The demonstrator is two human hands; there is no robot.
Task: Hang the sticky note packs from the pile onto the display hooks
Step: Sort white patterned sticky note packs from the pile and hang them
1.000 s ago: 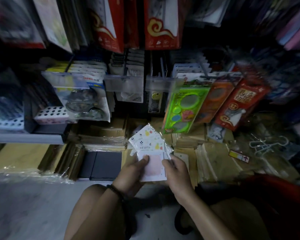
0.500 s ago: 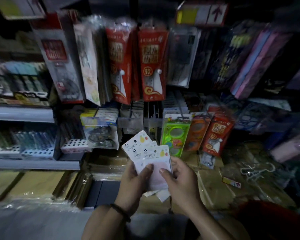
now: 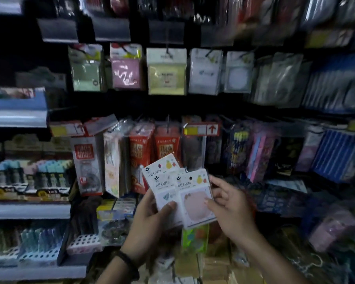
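Pinching fanned sticky note packs (image 3: 162, 181) in left hand (image 3: 150, 220), thumb across faces; nipping front pink pack (image 3: 195, 201) by right edge with right hand (image 3: 230, 206), mid-air below row of hung packs (image 3: 166, 71). Likely light, stiff card, slick wrap: grab below hang hole (image 3: 191, 178)

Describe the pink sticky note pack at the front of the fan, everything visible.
The pink pack is a flat white card in glossy clear wrap: header printed "BE HAPPY" with a dark hang hole and a yellow fruit picture, pink pad below. It stands upright, slightly tilted, overlapping the other packs fanned behind it. The left hand grips them from below; the right hand pinches the pink pack's right edge, thumb on its face. It is held in the air, not hung.
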